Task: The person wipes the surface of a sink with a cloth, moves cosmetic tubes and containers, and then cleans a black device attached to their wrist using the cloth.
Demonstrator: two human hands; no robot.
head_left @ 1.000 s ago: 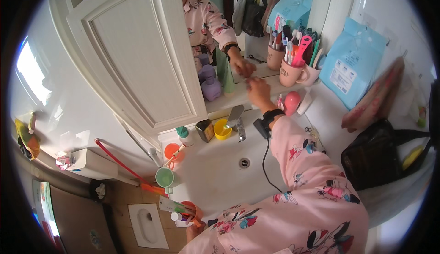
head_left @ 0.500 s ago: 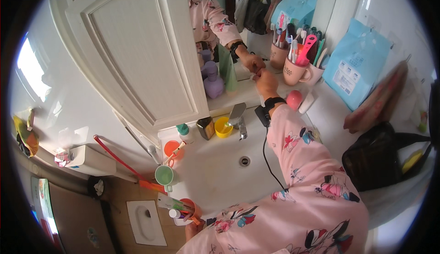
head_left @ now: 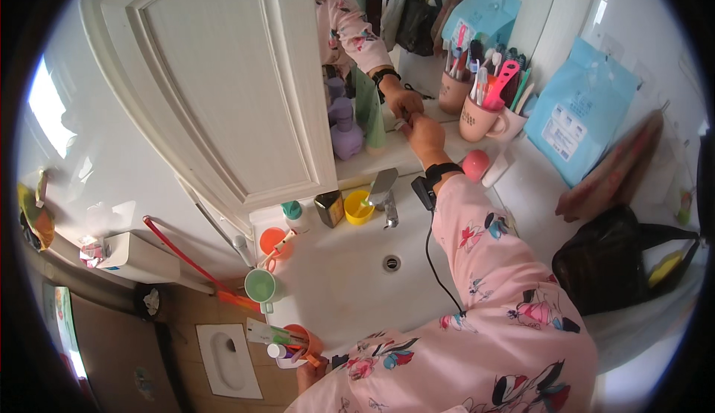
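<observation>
My left hand [head_left: 311, 373], low at the basin's front left corner, is closed round the handle side of an orange cup [head_left: 316, 344]. Toothpaste tubes [head_left: 277, 333] and a white-capped tube [head_left: 277, 351] stick out of that cup. My right hand [head_left: 426, 141] reaches over the tap to the mirror ledge, its fingers closed at the glass. Something small and pale shows at the fingertips, too small to name. To its right stands a pink mug [head_left: 478, 121] full of toothbrushes and a pink comb; to its left are a purple bottle [head_left: 345, 131] and a green tube [head_left: 370, 119].
The white basin [head_left: 350, 286] has a tap [head_left: 383, 189] behind it. A yellow cup [head_left: 358, 208], a dark box [head_left: 328, 209] and a green mug [head_left: 261, 286] line its edge. An open cabinet door [head_left: 223, 85] stands at left; a blue bag [head_left: 585, 115] hangs at right.
My right hand has shifted slightly left and down along the mirror ledge. My left hand stays on the orange cup. The whole view has moved a little.
</observation>
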